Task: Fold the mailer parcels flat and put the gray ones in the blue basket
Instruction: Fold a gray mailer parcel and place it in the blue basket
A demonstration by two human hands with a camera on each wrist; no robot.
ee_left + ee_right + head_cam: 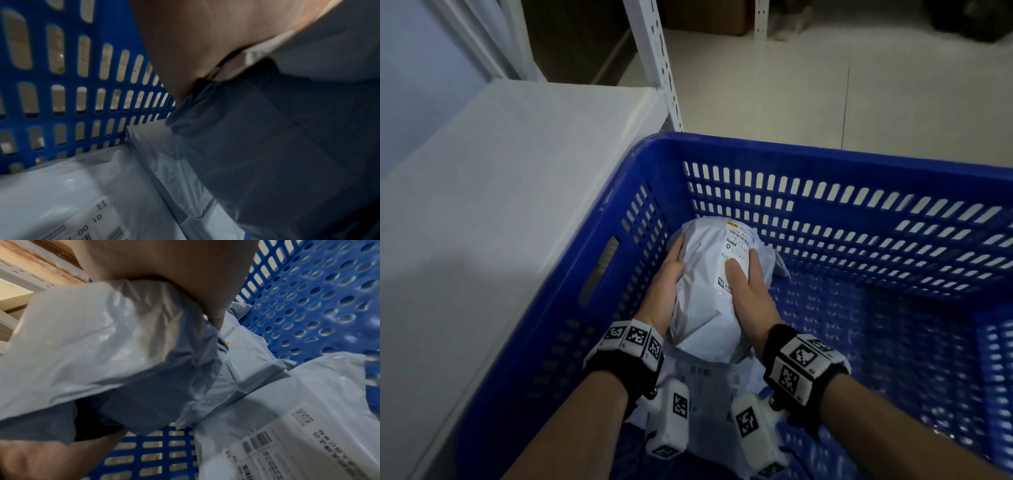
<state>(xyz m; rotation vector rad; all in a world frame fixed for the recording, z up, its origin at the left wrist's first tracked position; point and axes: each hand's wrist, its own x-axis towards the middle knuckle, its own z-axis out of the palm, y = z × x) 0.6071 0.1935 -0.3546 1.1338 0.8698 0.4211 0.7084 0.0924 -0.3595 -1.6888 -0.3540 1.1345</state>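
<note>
A person leans over a blue basket (825, 161) and holds a folded gray mailer parcel (709, 291) between both hands, inside the basket and close to its left wall.

At far left, outside the basket, lies a white shelf board (500, 178), with a white perforated upright (657, 54) rising at its far corner.

The left hand (666, 279) cups the parcel's left edge, fingers curved around it with the fingertips near the far end. The left wrist view shows the palm (205, 40) against the gray film, and the parcel raised above another gray parcel (61, 194) lying on the basket floor by the left wall.

The held parcel is an oblong bundle. Its long axis runs from the near edge of the basket toward the far wall, roughly parallel to the left wall. A white shipping label (736, 246) faces up at the far end. The near end overlaps the lower parcel (702, 380).

The right hand (748, 291) grips the parcel's right edge, thumb laid on top over the label and fingers wrapped down the side. The right wrist view shows the film bunched under that hand (164, 264), and further gray parcels (308, 402) resting on the perforated floor.

This looks like the placing step: the fold seems done and the bundle is going down. The next move probably calls for lowering it flat onto the parcels below, then letting go with both hands without the fold springing open.
</note>
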